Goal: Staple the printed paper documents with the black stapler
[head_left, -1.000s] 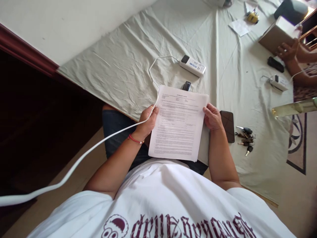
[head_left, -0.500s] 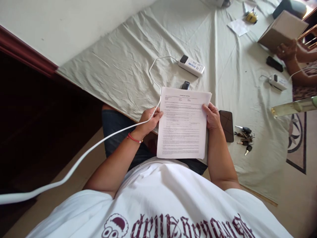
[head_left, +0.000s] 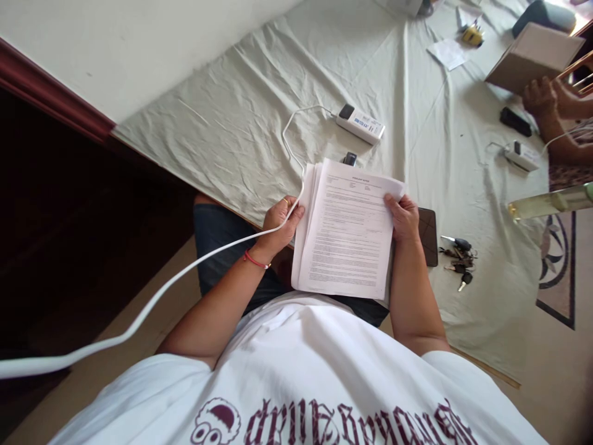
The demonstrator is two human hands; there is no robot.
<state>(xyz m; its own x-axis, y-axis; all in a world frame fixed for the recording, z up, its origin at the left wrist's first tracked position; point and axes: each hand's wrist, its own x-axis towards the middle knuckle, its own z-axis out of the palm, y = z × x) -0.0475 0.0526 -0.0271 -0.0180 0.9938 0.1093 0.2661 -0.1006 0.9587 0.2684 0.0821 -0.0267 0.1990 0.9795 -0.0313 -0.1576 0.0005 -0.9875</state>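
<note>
Papers [head_left: 347, 235], print unreadable, phone [head_left: 428, 227] half-hidden

Thin matt white paper in that sheaf of printed sheets [head_left: 348, 228], edges fanning softly under the left hand [head_left: 279, 224] and right hand [head_left: 404, 217]. Beneath it a pale cloth [head_left: 241, 130] — matt, creased, wrinkled all over. The white cable [head_left: 185, 275] looks like smooth plastic with a slight sheen, and so does the white power strip [head_left: 360, 123]. The dark phone [head_left: 428, 227] is glossy glass, catching light. The keys [head_left: 458, 258] — dull metal with black plastic heads. The box [head_left: 528, 55] reads as plain matt cardboard. A thin red cord bracelet [head_left: 254, 261] sits at the wrist.
</note>
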